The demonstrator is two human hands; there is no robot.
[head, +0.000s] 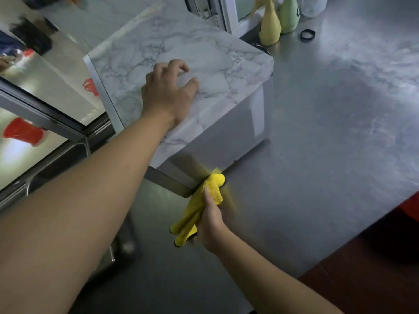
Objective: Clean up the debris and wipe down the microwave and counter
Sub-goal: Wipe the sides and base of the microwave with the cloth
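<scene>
The microwave (226, 64) has a white marble-patterned top and stands on a grey steel counter (328, 155). My left hand (167, 94) rests on its top, palm down, fingers bent with their tips on the surface. My right hand (209, 223) grips a bunched yellow cloth (204, 200) and holds its upper end against the microwave's lower front corner, next to the dark edge of the microwave door (172, 180). The cloth's loose ends hang below my hand.
At the back of the counter stand a yellow bottle (269, 26) and a green bottle (289, 14), with a black ring (307, 35) beside them. A mirrored panel (52, 71) lies to the left. The counter's front edge (353, 236) runs at the right, dark floor below.
</scene>
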